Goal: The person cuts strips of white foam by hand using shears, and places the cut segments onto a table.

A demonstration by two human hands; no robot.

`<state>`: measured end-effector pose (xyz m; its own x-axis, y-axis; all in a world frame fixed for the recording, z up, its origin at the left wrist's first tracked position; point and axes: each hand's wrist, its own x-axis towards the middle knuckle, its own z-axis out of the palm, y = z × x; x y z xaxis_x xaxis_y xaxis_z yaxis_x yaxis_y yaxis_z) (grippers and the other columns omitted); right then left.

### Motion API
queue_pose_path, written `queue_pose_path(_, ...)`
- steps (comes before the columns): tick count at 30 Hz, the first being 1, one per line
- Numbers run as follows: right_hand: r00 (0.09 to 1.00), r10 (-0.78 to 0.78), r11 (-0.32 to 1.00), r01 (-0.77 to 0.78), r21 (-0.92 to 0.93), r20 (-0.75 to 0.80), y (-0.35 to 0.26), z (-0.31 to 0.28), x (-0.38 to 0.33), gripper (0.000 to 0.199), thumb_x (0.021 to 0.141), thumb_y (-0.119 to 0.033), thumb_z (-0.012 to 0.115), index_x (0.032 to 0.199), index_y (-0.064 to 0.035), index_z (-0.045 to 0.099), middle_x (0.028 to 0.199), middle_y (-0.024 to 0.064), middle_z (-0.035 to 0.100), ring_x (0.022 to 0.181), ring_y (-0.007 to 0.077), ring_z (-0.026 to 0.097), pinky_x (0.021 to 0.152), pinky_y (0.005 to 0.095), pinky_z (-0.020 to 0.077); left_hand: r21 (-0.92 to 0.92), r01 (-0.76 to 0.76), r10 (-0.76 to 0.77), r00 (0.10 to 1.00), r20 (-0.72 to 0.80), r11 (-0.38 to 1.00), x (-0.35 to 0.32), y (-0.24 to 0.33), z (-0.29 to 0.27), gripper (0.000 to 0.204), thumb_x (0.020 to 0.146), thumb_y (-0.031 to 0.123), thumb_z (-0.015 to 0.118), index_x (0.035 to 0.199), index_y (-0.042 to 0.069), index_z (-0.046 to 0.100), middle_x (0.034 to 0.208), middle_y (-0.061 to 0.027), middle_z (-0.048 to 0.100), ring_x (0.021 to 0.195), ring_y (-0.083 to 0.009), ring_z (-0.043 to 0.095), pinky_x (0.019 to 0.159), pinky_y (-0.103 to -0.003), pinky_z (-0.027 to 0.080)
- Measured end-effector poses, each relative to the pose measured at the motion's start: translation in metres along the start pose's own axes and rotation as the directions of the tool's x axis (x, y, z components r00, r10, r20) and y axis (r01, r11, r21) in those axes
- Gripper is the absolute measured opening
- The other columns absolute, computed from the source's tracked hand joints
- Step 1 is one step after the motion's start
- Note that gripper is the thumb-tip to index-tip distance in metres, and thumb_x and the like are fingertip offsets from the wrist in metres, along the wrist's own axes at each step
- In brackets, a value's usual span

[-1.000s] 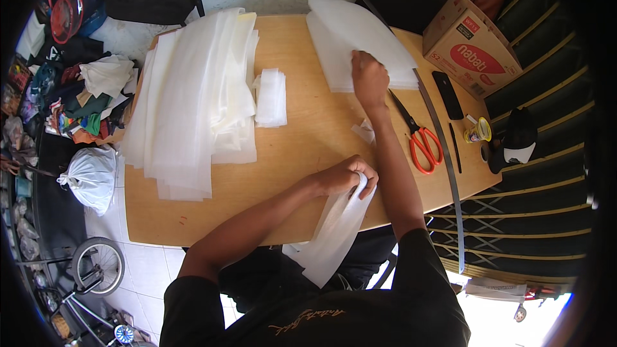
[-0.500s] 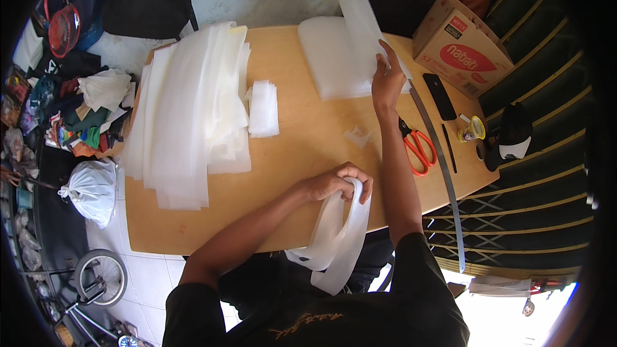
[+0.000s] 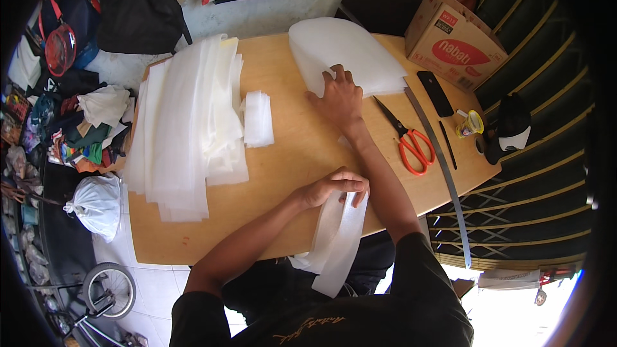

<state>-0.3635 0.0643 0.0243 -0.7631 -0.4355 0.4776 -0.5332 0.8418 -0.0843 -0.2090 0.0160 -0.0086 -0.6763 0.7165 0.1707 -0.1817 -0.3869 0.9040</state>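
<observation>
My left hand (image 3: 337, 187) is closed around folded strips of translucent white foam sheet (image 3: 340, 241), which hang over the table's near edge towards my lap. Farther out, my right hand (image 3: 340, 97) rests on the near edge of a stack of white foam sheets (image 3: 350, 45), fingers spread and slightly bent. Nothing shows gripped in it, though its palm is hidden. Orange-handled scissors (image 3: 416, 151) lie to the right of my right forearm, blades slightly parted. A small scrap (image 3: 345, 141) is partly covered by that forearm.
Long white foam strips (image 3: 183, 122) are piled on the left of the wooden table (image 3: 289, 173), beside a small white bundle (image 3: 258, 119). To the right lie a metal ruler strip (image 3: 443, 170), a phone (image 3: 435, 94), a black pen (image 3: 448, 144), a yellow cup (image 3: 471, 123) and a carton (image 3: 456, 45).
My right hand has come left and nearer, from the stack's right side to its near edge. The strip that stood bent up there no longer sticks up. My left hand keeps its hold.
</observation>
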Motion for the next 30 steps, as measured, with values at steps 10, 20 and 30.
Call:
queue_pose_path(10,0.991,-0.115,0.991,0.119,0.058,-0.064,0.015,0.014,0.003,0.033,0.09,-0.026,0.065,0.072,0.0013,0.07,0.111,0.0158,0.064,0.089,0.0299,0.066,0.063,0.0397,0.0576,0.054,0.025,-0.025,1.0,0.004,0.998,0.002,-0.001,-0.003,0.055,0.094,0.048,0.053,0.065,0.002,0.056,0.073,-0.0054,0.053,0.082,-0.0175,0.051,0.079,-0.029,0.037)
queue_pose_path(20,0.998,-0.052,0.98,0.057,0.189,-0.03,0.03,0.004,0.009,0.025,0.09,-0.02,0.065,0.077,0.0002,0.071,0.112,0.0173,0.066,0.085,0.0366,0.069,0.072,0.0444,0.0569,0.072,0.007,-0.005,1.0,-0.017,0.997,0.002,-0.002,-0.002,0.052,0.096,0.044,0.054,0.065,0.002,0.056,0.071,-0.0042,0.05,0.078,-0.0153,0.049,0.076,-0.029,0.036)
queue_pose_path(30,0.964,0.243,0.864,-0.264,0.428,0.104,0.053,-0.002,0.019,0.031,0.085,-0.033,0.071,0.089,-0.0032,0.075,0.091,0.0169,0.072,0.082,0.0347,0.068,0.078,0.0416,0.0522,0.08,-0.008,0.013,0.998,-0.057,0.997,0.002,-0.006,-0.002,0.046,0.094,0.048,0.056,0.07,0.009,0.06,0.068,-0.0006,0.06,0.064,-0.0068,0.052,0.057,-0.022,0.037)
